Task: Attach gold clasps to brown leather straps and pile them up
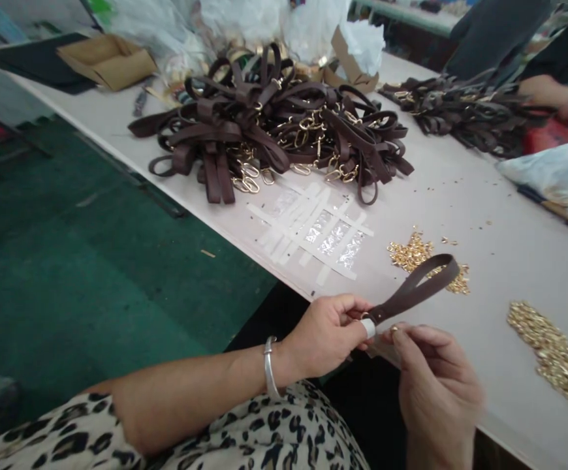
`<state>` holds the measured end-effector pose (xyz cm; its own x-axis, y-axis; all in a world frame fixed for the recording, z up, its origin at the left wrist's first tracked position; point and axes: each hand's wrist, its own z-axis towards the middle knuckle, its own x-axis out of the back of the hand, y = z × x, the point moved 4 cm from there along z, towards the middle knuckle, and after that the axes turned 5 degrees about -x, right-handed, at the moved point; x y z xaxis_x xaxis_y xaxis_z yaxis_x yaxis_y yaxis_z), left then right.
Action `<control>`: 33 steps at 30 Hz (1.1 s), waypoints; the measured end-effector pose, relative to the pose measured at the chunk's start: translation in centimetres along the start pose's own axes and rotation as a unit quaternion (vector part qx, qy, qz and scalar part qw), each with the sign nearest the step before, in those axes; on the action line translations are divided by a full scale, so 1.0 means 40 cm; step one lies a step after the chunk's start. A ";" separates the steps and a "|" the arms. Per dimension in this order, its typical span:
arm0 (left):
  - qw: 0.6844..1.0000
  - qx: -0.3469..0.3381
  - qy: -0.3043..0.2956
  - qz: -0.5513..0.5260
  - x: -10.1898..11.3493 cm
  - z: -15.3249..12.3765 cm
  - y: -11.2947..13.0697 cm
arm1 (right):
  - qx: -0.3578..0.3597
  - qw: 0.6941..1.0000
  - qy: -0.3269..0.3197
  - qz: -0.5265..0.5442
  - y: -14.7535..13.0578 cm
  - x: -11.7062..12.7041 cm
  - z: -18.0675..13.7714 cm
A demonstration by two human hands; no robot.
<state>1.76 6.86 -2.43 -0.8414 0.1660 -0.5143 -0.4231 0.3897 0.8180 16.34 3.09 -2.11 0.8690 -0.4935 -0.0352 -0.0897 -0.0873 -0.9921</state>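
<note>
No brand, label or writing can be read on anything here.

The left hand [326, 336] pinches one end of a dark brown leather strap [418, 287] between thumb and fingers, closed tight on it; a white band sits on a fingertip at the pinch. The strap is folded into a flat loop, smooth and matte, and it rises from the hand up and to the right, its rounded far end hanging in the air just above the near edge of the table [484, 215]. The right hand [435, 388] sits just beside the left, its fingers curled and its thumb and forefinger closed on a tiny gold piece [394, 328] close to the strap's held end; the hand is blurred, so I cannot tell what the piece is. A silver bangle [269, 369] circles the left wrist, above a leopard-print garment [264, 437].

On the pale table, a small heap of gold hardware [411, 251] lies just beyond the strap, and a longer drift of gold fittings [553, 359] runs along the right. Strips of clear tape [313, 225] are stuck down in a lattice. Behind them sprawls a big pile of brown straps with gold rings [274, 124]; a second pile [465, 111] lies at the far right, near another person's arm [558, 98]. A cardboard box [108, 59] sits at the far left corner.
</note>
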 end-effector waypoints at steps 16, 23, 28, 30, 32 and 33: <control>0.932 -0.205 -0.009 0.299 0.010 -0.025 0.051 | 0.169 0.965 0.020 -0.200 -0.033 -0.028 -0.031; 0.934 -0.191 -0.050 0.298 -0.001 -0.033 0.058 | 0.009 0.997 0.029 -0.068 -0.001 -0.013 -0.013; 0.971 -0.116 -0.066 0.196 -0.004 -0.023 0.040 | 0.035 0.998 -0.014 -0.054 0.009 -0.010 -0.012; 0.990 -0.055 -0.058 0.118 -0.005 -0.019 0.027 | 0.103 0.988 -0.037 -0.109 -0.002 -0.013 -0.016; 0.997 -0.003 -0.041 0.071 -0.007 -0.018 0.016 | 0.168 0.969 -0.058 -0.170 -0.013 -0.018 -0.021; 0.997 0.014 -0.035 0.063 -0.007 -0.018 0.013 | 0.183 0.963 -0.067 -0.186 -0.016 -0.019 -0.022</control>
<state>1.55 6.37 -1.69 -0.8615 0.2768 -0.4256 -0.3054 0.3873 0.8699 15.29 2.76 -1.32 0.8648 -0.3693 0.3402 0.3965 0.0865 -0.9140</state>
